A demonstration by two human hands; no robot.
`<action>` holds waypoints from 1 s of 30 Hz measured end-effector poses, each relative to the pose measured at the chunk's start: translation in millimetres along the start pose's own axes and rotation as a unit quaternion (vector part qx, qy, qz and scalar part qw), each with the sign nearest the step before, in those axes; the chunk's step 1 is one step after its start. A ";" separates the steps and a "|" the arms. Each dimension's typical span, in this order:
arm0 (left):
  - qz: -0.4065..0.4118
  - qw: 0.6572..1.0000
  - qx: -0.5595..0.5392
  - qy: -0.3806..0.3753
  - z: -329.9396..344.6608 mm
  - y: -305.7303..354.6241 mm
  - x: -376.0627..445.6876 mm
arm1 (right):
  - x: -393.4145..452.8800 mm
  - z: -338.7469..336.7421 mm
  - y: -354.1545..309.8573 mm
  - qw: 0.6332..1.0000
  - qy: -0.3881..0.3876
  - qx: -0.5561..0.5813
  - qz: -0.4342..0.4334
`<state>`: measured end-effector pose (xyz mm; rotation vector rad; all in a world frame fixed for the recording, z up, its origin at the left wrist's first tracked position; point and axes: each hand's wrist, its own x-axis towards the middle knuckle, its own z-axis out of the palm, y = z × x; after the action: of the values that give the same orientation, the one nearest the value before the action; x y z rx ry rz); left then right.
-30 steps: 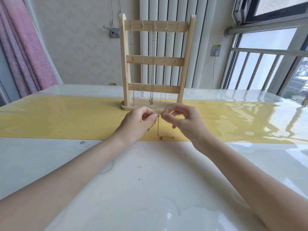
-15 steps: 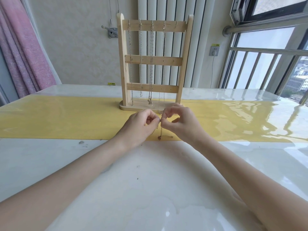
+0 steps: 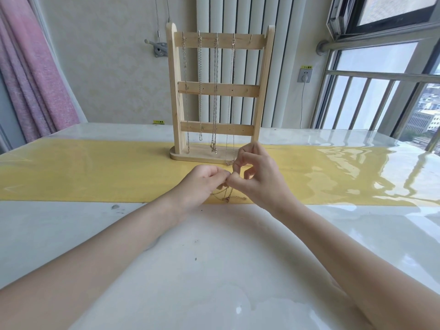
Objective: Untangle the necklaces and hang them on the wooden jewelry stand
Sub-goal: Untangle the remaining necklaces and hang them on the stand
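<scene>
Both hands meet above the near edge of the yellow runner point(image 3: 95, 172). Left hand point(image 3: 202, 184): fingers curled, fingertips pinching a thin gold chain point(image 3: 228, 196). Right hand point(image 3: 259, 177): thumb and forefinger pinch the same chain just beside the left fingertips; remaining fingers are raised and bent. Below the pinch point the chain hangs in tangled loops, its lower end lying on the runner. Behind the hands, the stand point(image 3: 219, 91) sits upright on the runner. Four necklaces point(image 3: 215, 96) hang from its top-rail hooks; the fifth hook, at right, is bare. The table point(image 3: 214, 270) is glossy white.
</scene>
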<state>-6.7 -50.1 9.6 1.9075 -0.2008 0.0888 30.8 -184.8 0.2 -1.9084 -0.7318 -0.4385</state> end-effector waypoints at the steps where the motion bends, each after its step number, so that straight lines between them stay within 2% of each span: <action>1: -0.007 1.000 -0.022 -0.007 0.3 0.3 0.1 | -0.4 -0.6 -1.7 1.000 0.004 0.017 0.006; 4: -0.015 0.998 -0.060 -0.023 -1.5 0.5 0.5 | -0.5 -3.7 -2.9 0.990 -0.008 0.107 0.091; 6: -0.011 0.998 -0.064 -0.027 -2.8 1.3 0.0 | -0.6 -5.2 -0.8 0.967 -0.041 0.203 0.151; 10: 0.006 1.000 0.000 -0.017 -3.0 2.3 -0.9 | -1.9 -5.8 -0.1 0.925 -0.089 0.307 0.204; 13: 0.027 0.999 0.028 -0.007 -1.9 5.7 -1.8 | -1.7 -4.7 -0.6 0.905 -0.076 0.346 0.237; 18: 0.051 0.996 0.076 -0.008 0.1 1.8 -0.1 | -1.7 -3.5 2.1 0.896 -0.056 0.359 0.254; 21: 0.085 0.992 0.086 0.024 -3.3 0.5 -0.5 | -1.3 -6.0 2.6 0.898 -0.054 0.353 0.255; 25: 0.160 0.981 0.086 0.066 -9.2 0.0 1.2 | -0.9 -7.7 1.0 0.902 -0.073 0.334 0.262; 30: 0.179 0.977 0.085 0.079 -10.1 2.3 1.1 | -1.6 -6.6 -1.1 0.900 -0.094 0.332 0.266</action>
<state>-5.7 -41.4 15.3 2.0047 -0.4388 0.5135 29.0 -190.9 2.8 -1.4121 -0.3730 0.3175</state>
